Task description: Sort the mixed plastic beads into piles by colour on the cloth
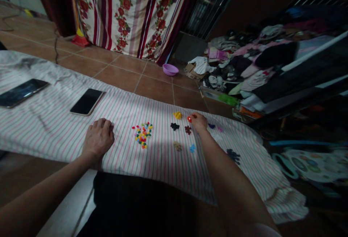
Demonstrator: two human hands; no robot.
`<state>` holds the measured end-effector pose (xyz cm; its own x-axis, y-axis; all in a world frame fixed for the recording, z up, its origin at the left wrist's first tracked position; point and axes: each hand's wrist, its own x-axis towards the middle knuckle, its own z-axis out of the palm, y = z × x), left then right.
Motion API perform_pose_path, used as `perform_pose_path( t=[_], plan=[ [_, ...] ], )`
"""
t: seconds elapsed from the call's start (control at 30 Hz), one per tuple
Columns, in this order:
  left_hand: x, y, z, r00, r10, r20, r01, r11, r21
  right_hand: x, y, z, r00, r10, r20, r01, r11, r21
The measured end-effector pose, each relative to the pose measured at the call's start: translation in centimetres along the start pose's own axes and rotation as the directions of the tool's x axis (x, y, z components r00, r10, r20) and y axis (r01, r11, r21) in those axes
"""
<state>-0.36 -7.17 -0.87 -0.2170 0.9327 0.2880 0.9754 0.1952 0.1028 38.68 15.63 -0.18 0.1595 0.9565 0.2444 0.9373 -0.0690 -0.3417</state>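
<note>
My right hand (199, 121) reaches over the striped cloth (122, 103), fingers pinched together at a small orange-red pile (189, 119). What is between those fingertips is too small to make out. My left hand (99, 135) rests on the cloth with its fingers curled in, and nothing shows in it. Between the hands lies a mixed heap of small coloured pieces (143, 134). Sorted by colour around my right hand are yellow pieces (177, 115), black pieces (174, 126), brown pieces (187, 130), tan pieces (177, 145) and light blue pieces (192, 148).
Beyond my right forearm lie dark grey pieces (233, 156), purple pieces (211, 125) and pink pieces (220, 129). A phone (87, 102) and a larger dark device (23, 92) lie at left. On the floor are a purple basin (170, 70) and piled clothes (244, 59).
</note>
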Motion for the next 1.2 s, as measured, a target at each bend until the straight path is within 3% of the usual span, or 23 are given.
perform_pose_path(
  t=[0.2,0.4,0.5,0.63,0.73,0.87,1.07,1.2],
  plan=[
    [0.0,-0.1,0.1,1.0,0.014,-0.012,-0.014,1.0,-0.002,-0.2,-0.4,-0.7,1.0,0.004,0.026,-0.003,0.999,-0.044],
    [0.0,-0.2,0.2,1.0,0.004,-0.005,-0.004,1.0,-0.014,-1.6,-2.2,-2.1,0.995,-0.07,-0.072,0.075,0.994,0.079],
    [-0.1,-0.3,0.3,1.0,0.004,-0.01,-0.004,1.0,-0.017,-4.1,-4.2,-2.5,0.974,-0.191,-0.125,0.214,0.955,0.206],
    [-0.1,-0.4,0.4,1.0,0.009,-0.023,-0.009,1.0,-0.007,-9.9,-7.6,-1.9,0.91,-0.385,-0.152,0.414,0.829,0.376],
    [-0.2,-0.4,0.4,0.999,0.008,-0.034,-0.009,1.0,-0.02,-14.9,-9.9,-0.6,0.885,-0.453,-0.109,0.445,0.753,0.484],
    [-0.3,-0.4,0.4,0.999,0.009,-0.04,-0.011,0.999,-0.045,-19.8,-11.5,1.4,0.905,-0.416,-0.082,0.384,0.722,0.575],
    [-0.4,-0.4,0.4,0.999,0.007,-0.048,-0.009,1.0,-0.03,-21.5,-11.9,2.4,0.903,-0.42,-0.088,0.395,0.731,0.557],
    [-0.3,-0.5,0.4,0.999,-0.001,-0.041,0.0,1.0,-0.024,-21.4,-12.0,1.8,0.881,-0.474,-0.015,0.406,0.738,0.538]
  ],
)
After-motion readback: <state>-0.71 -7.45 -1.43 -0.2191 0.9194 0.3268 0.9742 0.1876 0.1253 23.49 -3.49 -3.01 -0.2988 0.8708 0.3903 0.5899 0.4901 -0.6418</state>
